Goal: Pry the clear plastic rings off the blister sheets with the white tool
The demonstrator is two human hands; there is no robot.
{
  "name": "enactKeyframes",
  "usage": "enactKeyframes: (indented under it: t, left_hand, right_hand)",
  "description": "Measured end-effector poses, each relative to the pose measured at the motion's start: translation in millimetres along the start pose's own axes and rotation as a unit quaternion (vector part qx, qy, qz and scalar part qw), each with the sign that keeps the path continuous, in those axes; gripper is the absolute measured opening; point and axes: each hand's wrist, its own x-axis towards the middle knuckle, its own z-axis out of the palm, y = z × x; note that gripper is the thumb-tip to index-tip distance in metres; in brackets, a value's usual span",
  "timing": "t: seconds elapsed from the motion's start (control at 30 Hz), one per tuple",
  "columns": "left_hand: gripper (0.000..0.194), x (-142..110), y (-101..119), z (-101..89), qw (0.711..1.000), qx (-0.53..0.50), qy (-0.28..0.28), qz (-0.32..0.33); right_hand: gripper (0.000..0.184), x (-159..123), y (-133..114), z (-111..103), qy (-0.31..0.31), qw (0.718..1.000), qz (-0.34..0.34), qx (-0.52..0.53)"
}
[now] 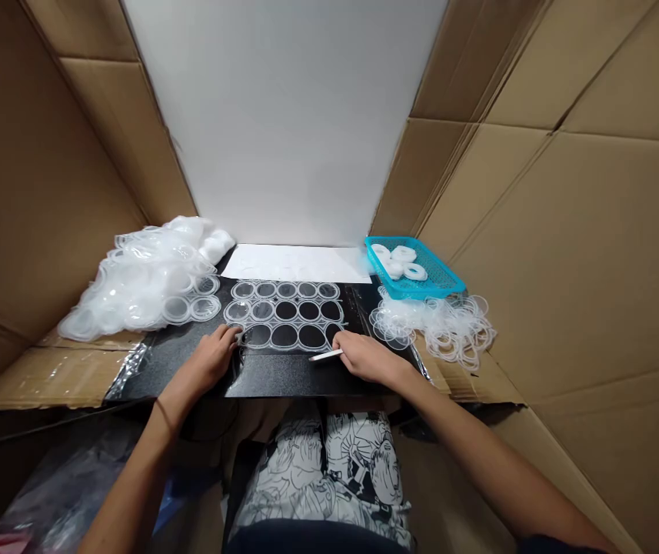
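Nearby, blue basket (447, 278) w/ white rings (401, 261) (loose clear rings (444, 327) beside).

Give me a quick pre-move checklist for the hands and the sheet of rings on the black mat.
1. Left hand steadying the clear sheet of rings at its near left corner: ok.
2. Right hand holding the thin white tool: ok.
3. Sheet lying flat on the black mat: ok.
4. Loose rings piled right of the mat, off the sheet: ok.
5. Blue basket within reach: cannot tell.
6. Tool tip on a ring edge: cannot tell.
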Motion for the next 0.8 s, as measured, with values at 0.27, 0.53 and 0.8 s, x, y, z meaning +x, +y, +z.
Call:
enactKeyframes:
  t: [0.27, 0.53, 0.8]
  left_hand:
    - [0.032, 43.0, 25.8, -38.8, 0.997, -0.001, -0.028, 0.07]
    - [0.039, 85.2, 50.5, -69.6, 0.993, -0.037, 0.09, 0.072]
    - [0.027, -5.6, 78.0, 0.4, 0.99, -0.023, 0.137, 0.029]
  right_hand:
    - [0.014, 16.7, 13.2, -39.6, -0.046, 0.997, -0.016, 0.064]
    - [0.021, 5.7, 33.9, -74.7, 0.155, 0.987, -0.015, 0.046]
    - [0.026, -52.6, 40.4, -13.4, 0.217, 0.973, -0.05, -0.053]
